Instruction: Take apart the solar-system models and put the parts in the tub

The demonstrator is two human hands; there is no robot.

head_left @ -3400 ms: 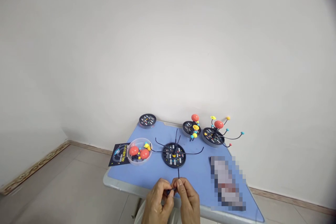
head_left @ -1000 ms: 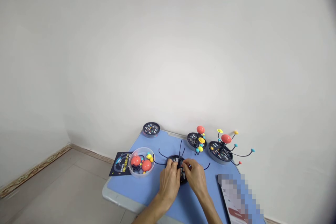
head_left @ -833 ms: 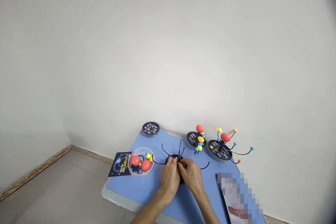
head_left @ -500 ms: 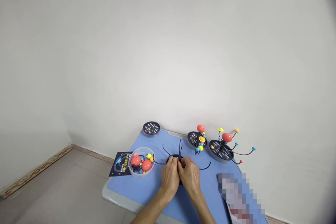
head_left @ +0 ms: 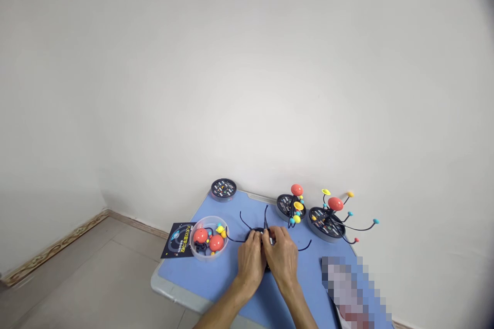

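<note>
My left hand and my right hand meet over the middle of a round black base, largely covered by them. Both hands are closed, fingertips pinched close together at the centre. Thin black rods stand up just beyond my right fingertips, which grip at the foot of them. A curved black rod reaches out to the left, and another rod shows past my right hand. What my left fingers pinch is hidden.
On the blue table stand a clear tub of red, yellow and blue balls, a dark printed card and a black disc. Two planet models stand at back right. A pixelated flat object lies at front right.
Earlier my hands held a thin black rod near the table's front edge; they have since moved forward onto the base. Over the last second my right hand has shifted slightly at the centre.
</note>
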